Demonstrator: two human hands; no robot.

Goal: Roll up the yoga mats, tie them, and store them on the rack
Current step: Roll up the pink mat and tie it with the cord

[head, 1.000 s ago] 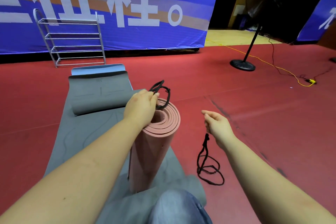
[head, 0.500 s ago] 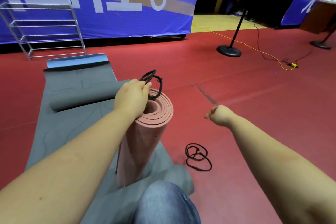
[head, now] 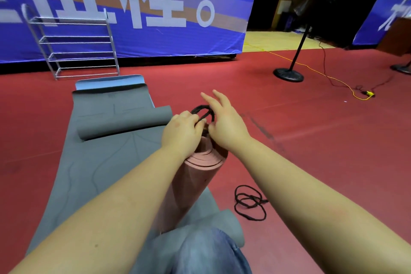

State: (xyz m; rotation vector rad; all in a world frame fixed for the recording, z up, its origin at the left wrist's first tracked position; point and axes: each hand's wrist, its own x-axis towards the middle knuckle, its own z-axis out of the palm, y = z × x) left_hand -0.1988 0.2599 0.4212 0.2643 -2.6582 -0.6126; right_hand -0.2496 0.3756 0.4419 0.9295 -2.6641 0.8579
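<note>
At the centre of the view, a rolled pink yoga mat [head: 191,184] stands nearly upright on a grey yoga mat [head: 106,162] that lies unrolled on the red floor [head: 311,140]. On the pink roll's top end, the left hand [head: 181,134] has its fingers curled round a looped black cord [head: 203,112], holding it against the rim. The right hand [head: 226,123] meets it from the 3 o'clock side: its thumb and lower fingers are bent in at the cord and the roll's top, while two fingers stick out straight toward 12 o'clock; whether it actually pinches the cord I cannot tell. At about 11 o'clock from the hands, the far part of the grey mat is partly rolled into a loose tube, and beyond it a light blue mat [head: 109,80] peeks out flat on the floor. A second black cord [head: 250,203] lies coiled on the floor at 5 o'clock from the pink roll, just beside the right forearm. A denim-clad knee [head: 206,251] shows at 6 o'clock. Farther out at 10 o'clock, a metal rack [head: 73,46] with wire shelves stands against a blue banner [head: 155,29] with white characters. At 2 o'clock stands a fan [head: 289,73] on a round black base, with a yellow cable [head: 333,78] trailing across the floor.
</note>
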